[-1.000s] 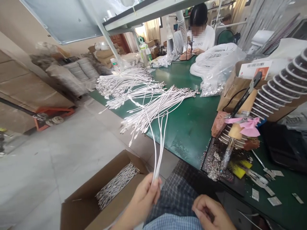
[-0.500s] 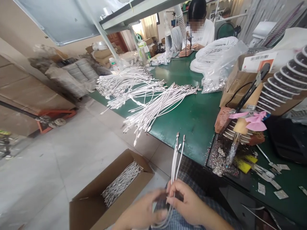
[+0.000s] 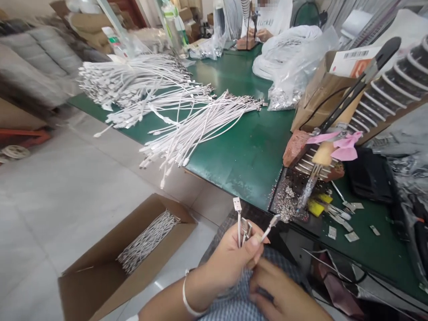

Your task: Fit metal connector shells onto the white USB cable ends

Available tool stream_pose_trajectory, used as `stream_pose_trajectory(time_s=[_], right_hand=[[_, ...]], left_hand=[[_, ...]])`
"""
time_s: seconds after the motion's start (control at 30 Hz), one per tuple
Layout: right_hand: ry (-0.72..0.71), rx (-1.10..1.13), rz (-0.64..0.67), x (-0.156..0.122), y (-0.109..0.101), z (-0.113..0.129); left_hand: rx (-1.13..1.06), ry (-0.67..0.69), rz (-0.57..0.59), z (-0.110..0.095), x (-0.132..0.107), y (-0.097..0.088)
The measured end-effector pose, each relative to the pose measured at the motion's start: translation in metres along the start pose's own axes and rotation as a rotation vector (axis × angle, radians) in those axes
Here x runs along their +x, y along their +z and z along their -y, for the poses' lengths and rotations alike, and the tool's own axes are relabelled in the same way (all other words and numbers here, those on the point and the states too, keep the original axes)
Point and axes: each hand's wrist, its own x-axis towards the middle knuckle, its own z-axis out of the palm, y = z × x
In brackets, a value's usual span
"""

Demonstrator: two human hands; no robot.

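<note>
My left hand (image 3: 236,254) is closed around a few white cables (image 3: 239,229) above my lap. Their metal USB plugs (image 3: 237,204) stick up past the fingers, and one white cable leans out to the right with its plug tilted. Just below and to the right, my right hand (image 3: 276,285) has its fingers curled in close behind the left one. What it holds, if anything, is hidden. A large spread of white cables (image 3: 200,127) lies on the green table (image 3: 240,151) ahead, several hanging over its edge.
A cardboard box (image 3: 100,285) with a bundle of white cables (image 3: 147,240) stands on the floor at the left. To the right are a soldering iron (image 3: 310,183), a brick (image 3: 296,147), loose metal pieces (image 3: 351,236) and a ribbed hose (image 3: 394,93). Across the table sits another person (image 3: 277,20).
My left hand has come up and closed on the cables that my right hand held upright. My right hand has dropped lower, behind it. The view has tilted down and shifted.
</note>
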Motion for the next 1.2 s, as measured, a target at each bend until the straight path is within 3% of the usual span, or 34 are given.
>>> stream_pose_trajectory(time_s=[0.07, 0.13, 0.2, 0.27, 0.43, 0.63, 0.77, 0.87, 0.93, 1.03, 1.13, 1.2], right_hand=[[0.022, -0.025, -0.136, -0.016, -0.019, 0.007], [0.043, 0.005, -0.358, -0.031, -0.034, 0.014], [0.066, 0.082, -0.608, -0.041, -0.042, 0.020], [0.059, 0.139, -0.757, -0.044, -0.044, 0.023], [-0.069, 0.095, -0.636, -0.033, -0.043, 0.024], [-0.150, -0.049, -0.625, -0.030, -0.041, 0.025], [-0.323, -0.236, -0.664, -0.024, -0.042, 0.026], [-0.350, -0.304, -0.719, -0.018, -0.039, 0.025], [-0.321, -0.235, -0.745, -0.015, -0.035, 0.024], [-0.236, 0.089, -0.742, -0.014, -0.030, 0.022], [-0.158, 0.364, -0.686, -0.014, -0.031, 0.021], [-0.152, 0.393, -0.675, -0.014, -0.033, 0.019]], left_hand=[[0.132, 0.012, 0.029, 0.000, -0.002, -0.002], [0.297, 0.000, 0.070, -0.002, -0.002, -0.004], [0.462, -0.008, 0.141, -0.004, -0.003, -0.004], [0.621, 0.024, 0.189, -0.004, -0.003, -0.004], [0.855, 0.120, 0.220, -0.005, -0.002, -0.001], [0.792, 0.079, 0.293, -0.011, 0.002, 0.004], [0.743, 0.166, 0.217, -0.007, 0.003, 0.011], [0.716, 0.226, 0.113, 0.001, 0.000, 0.015], [0.692, 0.281, 0.077, 0.005, -0.001, 0.017], [0.639, 0.326, 0.126, 0.004, 0.000, 0.016], [0.570, 0.281, 0.220, 0.000, 0.003, 0.014], [0.557, 0.248, 0.238, 0.000, 0.004, 0.014]])
